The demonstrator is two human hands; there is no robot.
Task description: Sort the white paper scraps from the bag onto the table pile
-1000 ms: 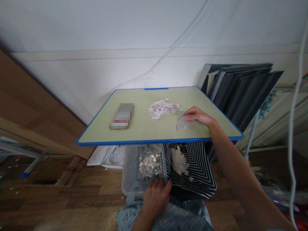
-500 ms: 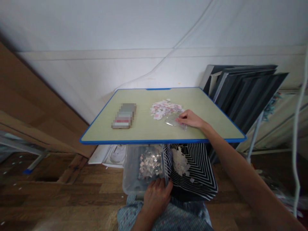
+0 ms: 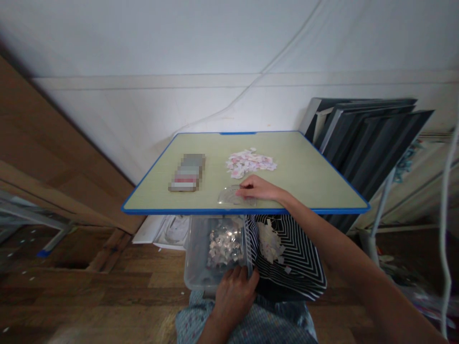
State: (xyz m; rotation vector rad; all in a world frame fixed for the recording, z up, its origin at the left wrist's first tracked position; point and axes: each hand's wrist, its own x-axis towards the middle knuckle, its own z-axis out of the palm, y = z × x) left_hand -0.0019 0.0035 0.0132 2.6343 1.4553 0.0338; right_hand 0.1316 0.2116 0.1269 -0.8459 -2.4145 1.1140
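My right hand (image 3: 258, 187) pinches a clear plastic protractor (image 3: 226, 196), its curved markings faintly visible, flat near the table's front edge. Just beyond lies a loose pile of small white and pink paper pieces (image 3: 247, 162), apart from the fingers. Below the table, my left hand (image 3: 237, 289) is closed over the near right rim of a translucent plastic bin (image 3: 197, 258). Small shiny pieces (image 3: 225, 243) are heaped inside that bin. Beside it, a black-and-white striped fabric container (image 3: 299, 248) holds pale paper bits (image 3: 269, 241).
The yellow-green tabletop (image 3: 304, 177) has a blue edge. A pixelated flat object (image 3: 188, 172) lies on its left side. Dark flat panels (image 3: 369, 138) lean at the right, cardboard (image 3: 60, 138) stands at the left, and a white cable (image 3: 444, 215) hangs at far right.
My right hand has slid the protractor left and toward the table's front edge, away from the paper pile. My left hand stays on the bin rim.
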